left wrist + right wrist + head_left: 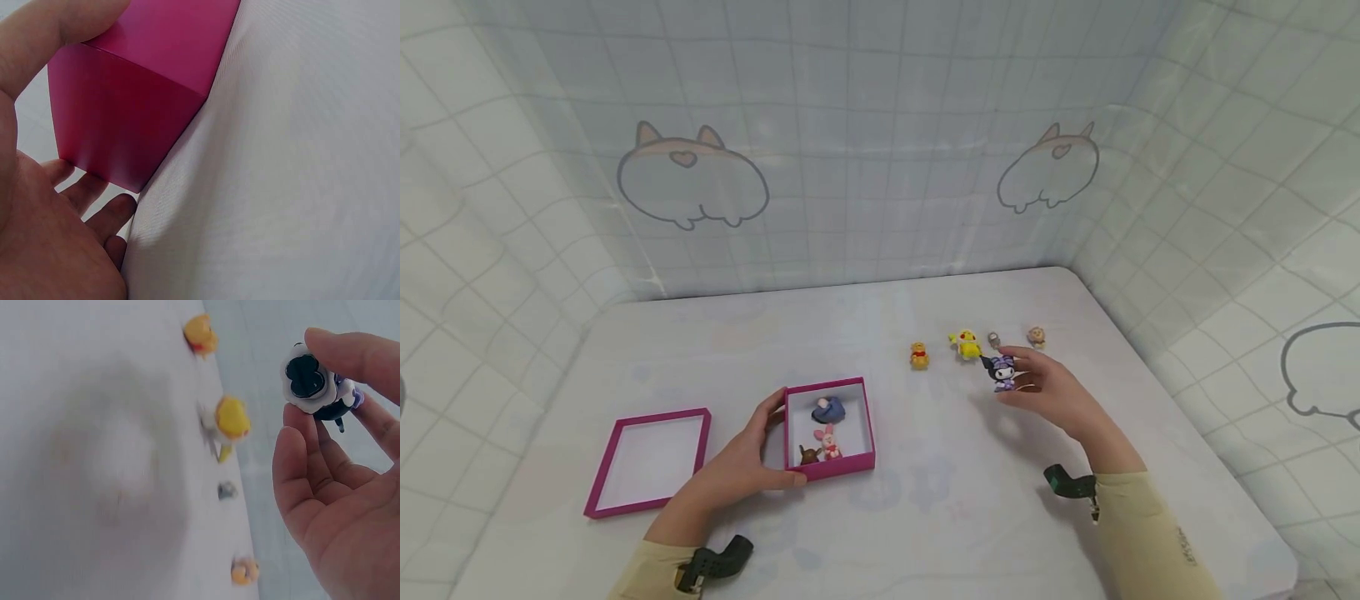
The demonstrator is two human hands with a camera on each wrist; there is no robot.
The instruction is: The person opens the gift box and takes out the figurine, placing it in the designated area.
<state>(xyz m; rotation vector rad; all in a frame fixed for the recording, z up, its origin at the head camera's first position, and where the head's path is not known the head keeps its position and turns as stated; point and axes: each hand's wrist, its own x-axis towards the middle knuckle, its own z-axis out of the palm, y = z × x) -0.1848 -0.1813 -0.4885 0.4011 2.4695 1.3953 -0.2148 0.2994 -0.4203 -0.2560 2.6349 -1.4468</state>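
My left hand (741,458) grips the left side of an uncovered magenta box (831,471), thumb on its front wall and fingers behind. Inside the box lie a blue figure (829,409), a pink rabbit-eared figure (828,443) and a brown one (809,455). The left wrist view shows only the outer walls of the box (125,119). Above the table, my right hand (1052,392) pinches a black, white and purple figurine (1002,372) between thumb and fingers. From the right wrist, the dark underside of the figurine (306,376) faces the camera.
Left of the box lies its magenta-rimmed lid (651,460), white inside up. Toward the back right stand an orange bear figure (919,356), a yellow figure (966,344), a small grey one (994,339) and a tan one (1037,336). Tiled-pattern curtains surround the white table (940,517).
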